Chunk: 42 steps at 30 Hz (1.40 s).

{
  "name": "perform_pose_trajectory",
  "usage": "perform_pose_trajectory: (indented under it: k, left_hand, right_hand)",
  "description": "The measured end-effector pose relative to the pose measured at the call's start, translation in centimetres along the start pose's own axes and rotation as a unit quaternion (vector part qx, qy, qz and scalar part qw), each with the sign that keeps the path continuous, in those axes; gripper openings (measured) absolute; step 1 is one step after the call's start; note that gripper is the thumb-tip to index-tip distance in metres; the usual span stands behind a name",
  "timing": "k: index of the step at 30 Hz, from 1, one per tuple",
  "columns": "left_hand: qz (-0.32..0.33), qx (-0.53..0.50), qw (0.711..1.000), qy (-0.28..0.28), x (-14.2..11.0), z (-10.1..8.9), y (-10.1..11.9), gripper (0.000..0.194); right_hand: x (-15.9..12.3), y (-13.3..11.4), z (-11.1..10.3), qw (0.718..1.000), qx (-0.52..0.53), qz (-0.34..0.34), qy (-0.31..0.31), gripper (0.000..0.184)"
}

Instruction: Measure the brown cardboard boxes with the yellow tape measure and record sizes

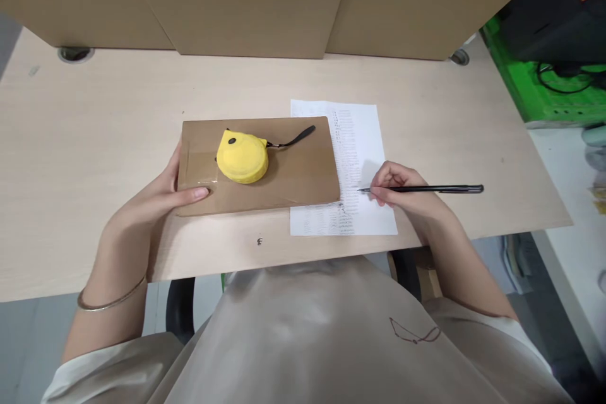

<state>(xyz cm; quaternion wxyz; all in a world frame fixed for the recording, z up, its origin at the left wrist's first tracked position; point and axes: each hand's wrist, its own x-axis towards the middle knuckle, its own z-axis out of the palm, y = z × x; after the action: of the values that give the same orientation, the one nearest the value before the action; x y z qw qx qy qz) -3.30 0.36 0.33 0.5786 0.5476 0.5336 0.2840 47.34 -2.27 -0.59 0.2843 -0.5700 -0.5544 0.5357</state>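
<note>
My left hand grips the left end of a flat brown cardboard box, thumb on top and fingers hidden behind its edge. On the box lies a yellow tape measure with a black wrist strap pointing right. The box covers the left part of a white printed sheet. Over the sheet's right side, my right hand pinches a black pen, its tip pointing left close to the paper. Whether the tip touches the paper I cannot tell.
Tall cardboard panels stand along the back of the pale wooden table. Two round cable holes sit near the back edge. At the right are a green crate with black cables and a white surface.
</note>
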Motion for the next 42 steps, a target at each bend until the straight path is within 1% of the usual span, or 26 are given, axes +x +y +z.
perform_pose_trajectory:
  k: [3,5,8,11,14,17,20,24,27,32,36,42]
  left_hand:
    - [0.001,0.005,1.0,0.004,0.1,-0.3,-0.4,0.123]
    - [0.0,0.005,1.0,0.003,0.1,-0.4,-0.5,0.121]
    - [0.001,0.004,1.0,0.007,0.1,-0.2,-0.5,0.117]
    - [-0.001,0.001,1.0,0.007,0.0,-0.1,-0.4,0.119]
    - [-0.003,-0.003,1.0,-0.003,0.0,-0.3,-0.6,0.126]
    - [-0.003,-0.002,1.0,-0.014,-0.1,-0.5,-0.8,0.129]
    - [-0.006,0.003,1.0,-0.015,-0.2,-0.5,-0.8,0.132]
    - [-0.022,0.017,0.999,-0.02,-0.4,-0.5,-0.8,0.135]
    - [-0.023,0.029,0.999,-0.025,-0.6,-0.8,-1.4,0.134]
    - [-0.029,0.02,0.998,-0.044,-0.9,-1.4,-2.4,0.13]
    - [-0.032,0.022,0.999,-0.038,-1.0,-1.5,-2.7,0.131]
    - [-0.032,0.029,0.999,-0.034,-1.0,-1.3,-2.2,0.13]
  right_hand:
    - [0.3,-0.3,-0.3,0.999,0.024,-0.009,0.033,0.047]
    - [2.0,-0.9,-1.2,0.998,0.016,-0.029,0.059,0.048]
    - [6.6,-2.0,-3.1,0.995,-0.01,-0.06,0.084,0.05]
    - [12.2,-2.8,-4.6,0.994,-0.017,-0.071,0.082,0.047]
    - [16.9,-3.0,-4.7,0.993,-0.015,-0.069,0.09,0.048]
    - [19.3,-2.6,-4.3,0.994,-0.014,-0.055,0.093,0.052]
    - [20.0,-1.9,-4.0,0.994,-0.008,-0.058,0.097,0.055]
    - [20.0,-1.4,-4.2,0.993,-0.01,-0.063,0.096,0.051]
    - [20.0,-1.5,-4.3,0.993,-0.015,-0.056,0.1,0.049]
    - [20.0,-1.6,-4.3,0.992,-0.029,-0.046,0.114,0.046]
    - [20.1,-1.3,-4.4,0.992,-0.027,-0.045,0.113,0.049]
    - [20.1,-1.3,-4.5,0.992,-0.036,-0.042,0.115,0.048]
